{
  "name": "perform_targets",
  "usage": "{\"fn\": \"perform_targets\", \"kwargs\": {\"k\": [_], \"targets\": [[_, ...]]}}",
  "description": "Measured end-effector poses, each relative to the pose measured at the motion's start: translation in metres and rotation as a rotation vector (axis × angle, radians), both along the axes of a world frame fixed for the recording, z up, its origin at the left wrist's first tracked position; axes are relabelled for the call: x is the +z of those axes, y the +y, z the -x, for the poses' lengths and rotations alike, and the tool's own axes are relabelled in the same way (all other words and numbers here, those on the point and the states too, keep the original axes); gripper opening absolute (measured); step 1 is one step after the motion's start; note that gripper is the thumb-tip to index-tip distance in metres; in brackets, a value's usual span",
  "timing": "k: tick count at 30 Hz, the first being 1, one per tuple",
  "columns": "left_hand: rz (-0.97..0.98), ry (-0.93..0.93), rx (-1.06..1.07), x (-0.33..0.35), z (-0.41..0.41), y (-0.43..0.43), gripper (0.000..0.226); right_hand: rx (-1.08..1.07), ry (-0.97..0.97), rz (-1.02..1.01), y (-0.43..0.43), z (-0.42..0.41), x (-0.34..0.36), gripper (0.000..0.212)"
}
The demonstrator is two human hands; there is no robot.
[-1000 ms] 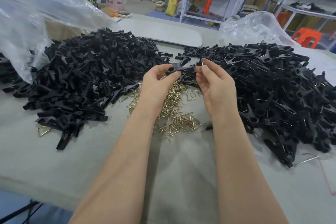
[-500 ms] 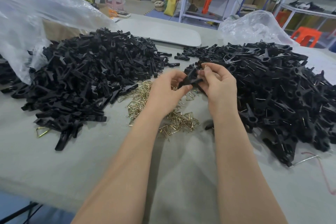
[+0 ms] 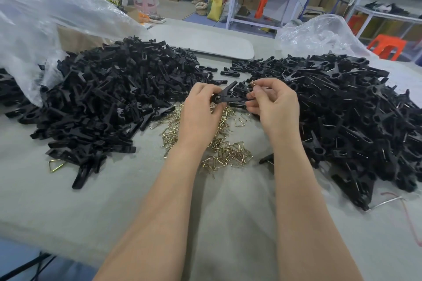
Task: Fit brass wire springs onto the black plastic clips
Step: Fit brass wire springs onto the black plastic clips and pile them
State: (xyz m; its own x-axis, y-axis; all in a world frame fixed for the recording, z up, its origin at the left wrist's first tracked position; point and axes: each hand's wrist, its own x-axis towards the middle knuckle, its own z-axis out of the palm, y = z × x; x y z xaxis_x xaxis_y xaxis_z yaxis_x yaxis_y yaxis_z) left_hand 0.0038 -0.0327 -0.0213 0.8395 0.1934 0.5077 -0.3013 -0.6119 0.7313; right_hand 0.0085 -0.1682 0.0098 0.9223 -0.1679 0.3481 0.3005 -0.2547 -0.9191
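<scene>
The left hand [image 3: 201, 109] grips a black plastic clip [image 3: 227, 96] with curled fingers, its two prongs spread up and away towards the right hand [image 3: 275, 106]. The right hand pinches a small brass wire spring [image 3: 253, 82] between thumb and forefinger, just beside the clip's open end. Below both hands lies a loose heap of triangular brass wire springs [image 3: 219, 143] on the grey cloth-covered counter [image 3: 68, 207]. A large mound of black clip parts [image 3: 109, 98] sits to the left of the left hand, and another mound [image 3: 347, 112] lies to the right of the right hand.
</scene>
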Motion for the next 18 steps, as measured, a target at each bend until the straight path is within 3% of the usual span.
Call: {"fn": "perform_targets", "kwargs": {"k": [13,15,18], "targets": [[-0.145,-0.060,-0.050,0.000,-0.001,0.000,0.027,0.042,-0.018,0.379,-0.008,0.000,0.001,0.009],[-0.141,-0.047,-0.056,-0.001,-0.001,0.000,0.025,0.033,-0.007,0.369,-0.010,-0.001,0.000,0.007],[-0.012,0.026,-0.064,0.000,-0.001,0.001,0.019,-0.021,-0.011,0.168,-0.011,-0.002,-0.001,0.014]]}}
